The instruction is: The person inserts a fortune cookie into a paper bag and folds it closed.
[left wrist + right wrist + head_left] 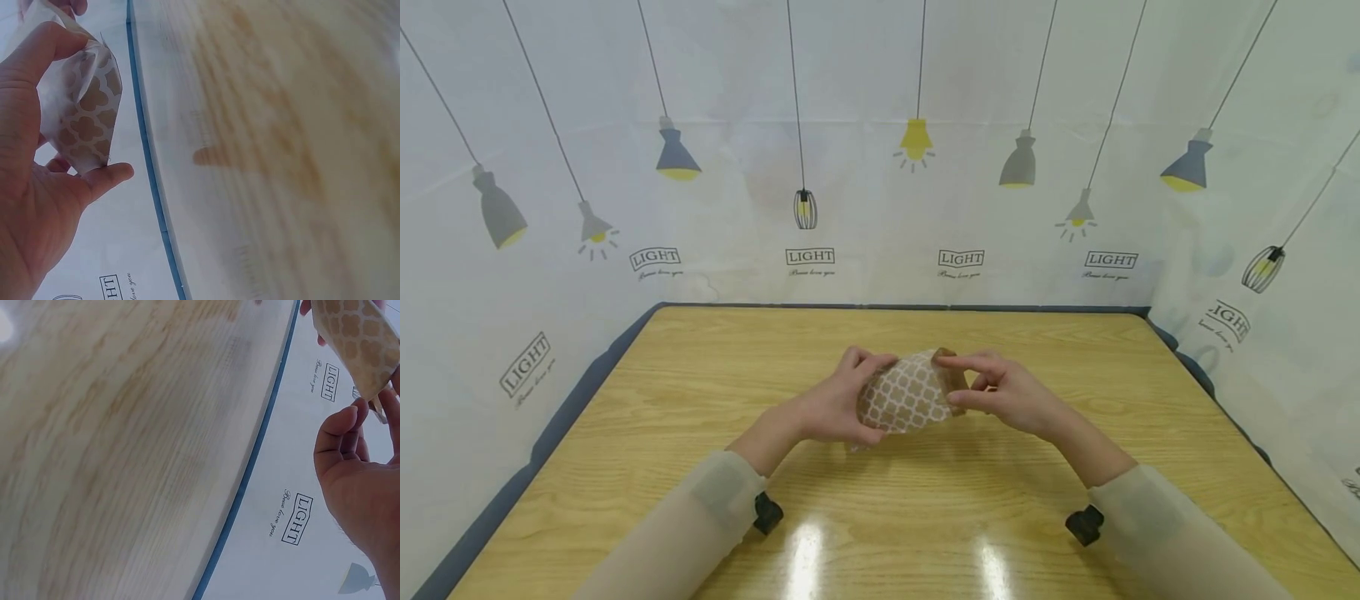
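Note:
A small brown paper bag (908,394) with a white lattice pattern is held between both hands over the table. My left hand (835,406) grips its left end, thumb on the near edge and fingers along the far one. At the bag's right end, where a plain brown strip (953,381) shows, the thumb and index finger of my right hand (1022,398) pinch the edge. The left wrist view shows the bag (94,119) creased where the left hand (37,194) holds it. In the right wrist view the bag (362,337) tapers down to the right fingertips.
Beneath the hands lies a wooden table (880,517) with bright reflections near its front. A white backdrop (880,183) printed with hanging lamps and lettering encloses the back and both sides. Small black devices (767,512) are strapped at both wrists.

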